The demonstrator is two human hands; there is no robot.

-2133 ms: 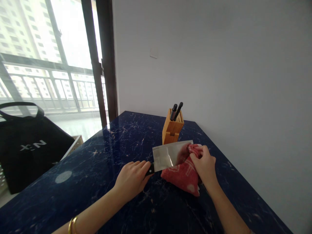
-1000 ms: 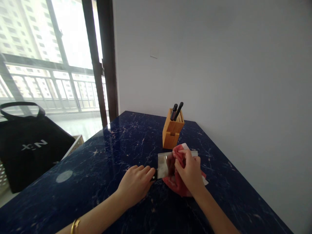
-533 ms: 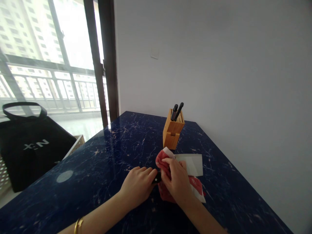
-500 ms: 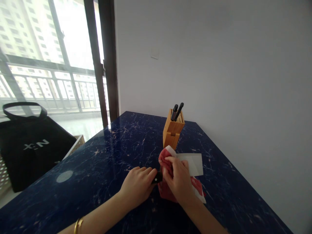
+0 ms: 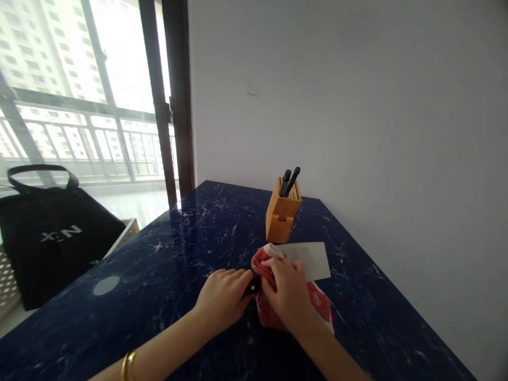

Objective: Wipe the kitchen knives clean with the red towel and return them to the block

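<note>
My left hand (image 5: 225, 296) is closed around the black handle of a cleaver (image 5: 311, 259), whose broad pale blade points right, a little above the table. A red and white cloth (image 5: 319, 302) is bunched in my right hand (image 5: 286, 288), its fingers closed over it near the base of the blade. The cloth's loose end hangs below that hand. Part of the blade and handle is hidden behind the cloth and my fingers. Just beyond the blade stands a wooden knife block (image 5: 281, 214) with two black-handled tools in its slots.
The dark blue marbled table (image 5: 190, 254) has a round pale disc (image 5: 106, 286) at its left. A black bag (image 5: 59, 238) rests on a white perforated basket (image 5: 129, 231) beyond the left edge. A grey wall (image 5: 377, 132) runs along the right side.
Both hands have shifted slightly left, with the cloth moving toward the handle end. The blade has tilted a little, and more of the cloth's loose end shows beneath it.
</note>
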